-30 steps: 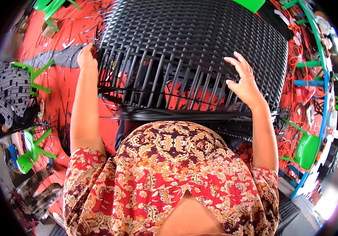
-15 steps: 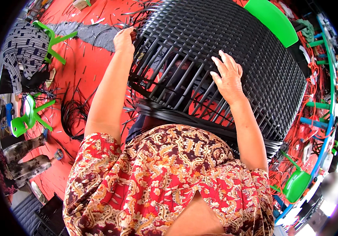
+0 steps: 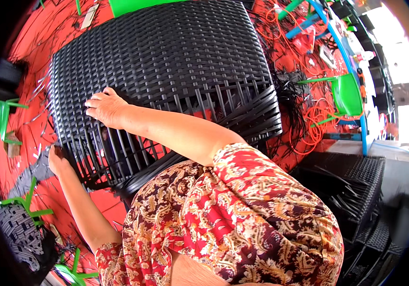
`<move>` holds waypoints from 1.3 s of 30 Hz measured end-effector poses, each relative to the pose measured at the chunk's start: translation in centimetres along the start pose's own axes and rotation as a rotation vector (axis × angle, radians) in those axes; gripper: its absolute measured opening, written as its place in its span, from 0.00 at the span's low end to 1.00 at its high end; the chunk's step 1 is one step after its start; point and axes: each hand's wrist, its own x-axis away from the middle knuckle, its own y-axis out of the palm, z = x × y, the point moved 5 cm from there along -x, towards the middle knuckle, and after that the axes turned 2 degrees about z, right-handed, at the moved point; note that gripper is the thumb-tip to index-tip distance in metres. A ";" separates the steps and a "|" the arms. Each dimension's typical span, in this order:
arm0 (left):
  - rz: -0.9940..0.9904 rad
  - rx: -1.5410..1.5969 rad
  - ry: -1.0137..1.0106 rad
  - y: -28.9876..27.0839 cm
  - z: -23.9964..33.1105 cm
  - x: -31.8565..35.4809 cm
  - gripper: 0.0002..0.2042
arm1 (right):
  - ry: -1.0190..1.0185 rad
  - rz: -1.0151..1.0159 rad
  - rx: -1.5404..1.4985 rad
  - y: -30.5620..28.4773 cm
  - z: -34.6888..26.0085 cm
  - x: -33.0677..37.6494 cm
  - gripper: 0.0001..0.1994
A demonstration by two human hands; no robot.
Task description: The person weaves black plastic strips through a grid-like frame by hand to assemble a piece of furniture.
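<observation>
A large black woven panel point(image 3: 161, 52) of flat plastic strips stands in front of me, slightly tilted. Along its near side the weave stops and bare parallel rods point(image 3: 129, 148) show, with gaps between them. A bundle of loose black strips point(image 3: 249, 110) runs along that near edge. At the panel's left edge is my left hand point(image 3: 57, 162), its fingers curled and partly hidden; what they hold cannot be made out. My right hand point(image 3: 108, 110) lies on the weave just above the bare rods, its fingers apart and slightly bent.
Green plastic seats point(image 3: 347, 94) stand around on the red floor point(image 3: 33, 112). A blue frame point(image 3: 342, 45) and tangled orange hose point(image 3: 304, 125) are at the right. More black woven pieces point(image 3: 357, 174) lie at the lower right. Patterned cloth point(image 3: 21, 233) shows at the lower left.
The view has swung to the right, so the panel appears turned and farther left. My right hand has moved leftward over the weave, nearer my left hand, which stays at the panel's left edge.
</observation>
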 end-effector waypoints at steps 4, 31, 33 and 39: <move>-0.001 -0.089 0.025 2.5 1.0 3.1 0.08 | 0.090 -0.083 -0.122 -1.2 1.0 0.5 0.13; -1.288 -0.876 1.440 28.3 -0.2 43.2 0.19 | 0.927 0.405 -0.407 -29.6 18.3 37.0 0.06; -1.306 -0.892 1.456 29.7 -2.0 44.0 0.20 | 0.868 0.425 -0.356 -30.3 18.0 36.8 0.07; -1.268 -0.871 1.448 30.3 -2.2 44.0 0.17 | 0.720 0.485 -0.159 -30.8 16.8 35.0 0.08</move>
